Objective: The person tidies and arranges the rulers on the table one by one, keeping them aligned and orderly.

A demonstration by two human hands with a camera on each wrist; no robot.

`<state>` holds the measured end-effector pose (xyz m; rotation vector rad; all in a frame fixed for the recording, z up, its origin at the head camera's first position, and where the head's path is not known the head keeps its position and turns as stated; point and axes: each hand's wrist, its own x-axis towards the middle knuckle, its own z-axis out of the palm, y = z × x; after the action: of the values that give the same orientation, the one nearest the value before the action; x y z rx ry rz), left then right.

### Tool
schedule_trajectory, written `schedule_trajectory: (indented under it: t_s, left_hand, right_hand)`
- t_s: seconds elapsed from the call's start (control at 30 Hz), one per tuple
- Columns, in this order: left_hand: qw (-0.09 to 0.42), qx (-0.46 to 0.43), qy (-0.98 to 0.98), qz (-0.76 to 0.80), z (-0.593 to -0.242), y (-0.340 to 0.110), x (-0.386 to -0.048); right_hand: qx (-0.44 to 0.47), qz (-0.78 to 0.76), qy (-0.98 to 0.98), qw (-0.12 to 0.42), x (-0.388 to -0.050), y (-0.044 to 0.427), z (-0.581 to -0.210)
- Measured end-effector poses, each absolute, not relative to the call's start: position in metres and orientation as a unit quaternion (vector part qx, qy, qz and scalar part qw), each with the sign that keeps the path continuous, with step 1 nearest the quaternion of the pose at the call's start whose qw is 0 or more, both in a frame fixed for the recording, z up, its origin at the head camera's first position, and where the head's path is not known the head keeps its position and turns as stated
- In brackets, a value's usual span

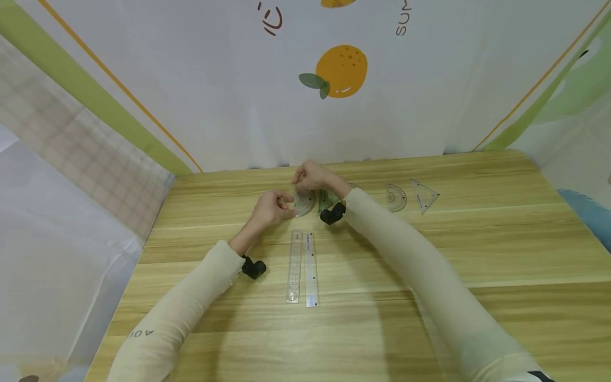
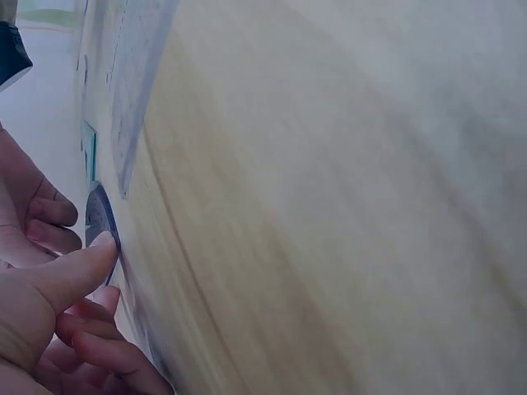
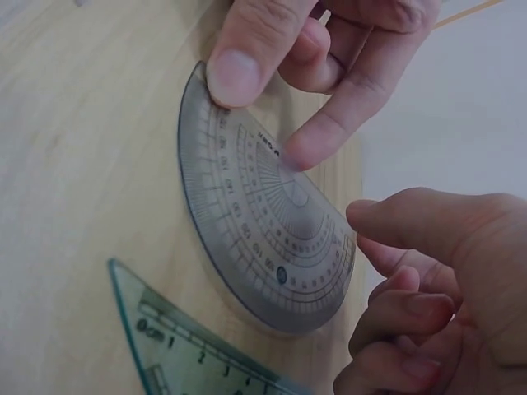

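Note:
Both hands are at a clear half-round protractor (image 1: 305, 203) near the table's far edge. In the right wrist view the protractor (image 3: 247, 214) is tilted, one corner raised off the wood. My left hand (image 1: 272, 208) holds one corner, thumb on its face and a fingertip at the straight edge. At the opposite corner, my right hand (image 1: 312, 176) pinches with thumb and forefinger; its other fingers are curled. A green set square (image 3: 198, 350) lies beside the protractor, partly hidden by the right wrist in the head view.
Two clear rulers, one (image 1: 294, 268) beside the other (image 1: 312, 270), lie nearer the front. To the right are another protractor (image 1: 395, 198) and a clear set square (image 1: 426, 196). One more curved edge (image 1: 355, 185) shows behind the right forearm. A white printed cloth (image 1: 238, 106) hangs behind the table.

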<state>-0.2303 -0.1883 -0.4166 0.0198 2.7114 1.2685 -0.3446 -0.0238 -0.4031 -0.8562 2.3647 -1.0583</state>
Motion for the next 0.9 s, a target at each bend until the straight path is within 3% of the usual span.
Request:
schedule_trajectory:
  t_s: [0.57, 0.9]
  left_hand:
    - [0.108, 0.008, 0.872, 0.478, -0.4157, -0.1868, -0.2340]
    - [0.133, -0.013, 0.853, 0.505, -0.4146, -0.1851, -0.2347]
  right_hand:
    - [-0.315, -0.376, 0.850, 0.192, -0.3417, -0.0190, -0.4004]
    - [-0.298, -0.385, 0.847, 0.217, -0.3426, -0.0164, -0.4033]
